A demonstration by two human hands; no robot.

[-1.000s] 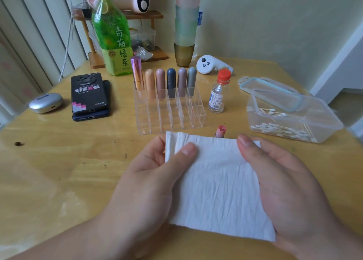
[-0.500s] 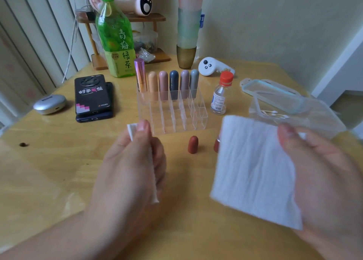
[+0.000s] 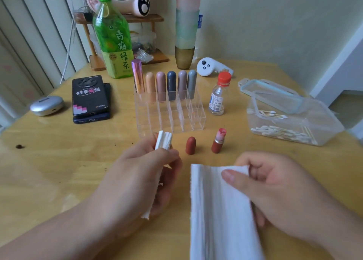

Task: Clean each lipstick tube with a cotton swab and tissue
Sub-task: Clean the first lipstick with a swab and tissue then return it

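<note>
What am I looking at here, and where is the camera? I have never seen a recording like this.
There is no machine here: these are a person's two bare hands, filmed by one wide-angle camera worn on the head, looking forward and down. The left hand pinches a small folded tissue. The right hand holds a larger tissue sheet. On the wooden table stand an uncapped lipstick and a matching cap, side by side but apart. Behind them are a clear organizer with six capped tubes in its back row, a small red-capped bottle and an open plastic box of cotton swabs. Stacked phones and a green drink bottle sit further left.
</note>
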